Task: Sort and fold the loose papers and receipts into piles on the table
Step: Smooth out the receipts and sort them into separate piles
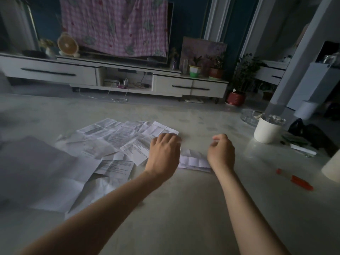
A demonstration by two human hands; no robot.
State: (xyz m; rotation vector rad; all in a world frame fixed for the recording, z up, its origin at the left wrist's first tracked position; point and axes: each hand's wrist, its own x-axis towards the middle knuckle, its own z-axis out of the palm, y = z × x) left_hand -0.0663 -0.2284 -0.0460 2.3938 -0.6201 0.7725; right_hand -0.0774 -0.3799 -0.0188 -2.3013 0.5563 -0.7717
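At the far left of the worktop (184, 208) a big creased sheet (36, 172) lies flat, its near corner running under the others. Next to it the papers (110, 137) are spread loose, overlapping one another, most of them still unfolded and printed side up. So we judge the sorting is barely begun.

Our left hand (163, 153) reaches over the right edge of that spread, palm down, with its fingers bent onto the corner of the rightmost sheet. Its grip is narrow, but we cannot tell whether it pinches the paper or only rests on it.

Between our two hands lies a folded slip (193, 161), flat on the worktop, its long axis running left to right. It sits just beside the left wrist and partly under the right one.

Our right hand (221, 151) hovers over the slip's right end with fingers curled in. Something pale shows at the fingertips, and we cannot tell if the grip holds anything.

The loose papers lie to the left, so the left hand is the nearer one for the next sheet, while the right is nearer the slip.

Farther right stand a white cup (266, 131) and, nearer us, a red pen (296, 179).
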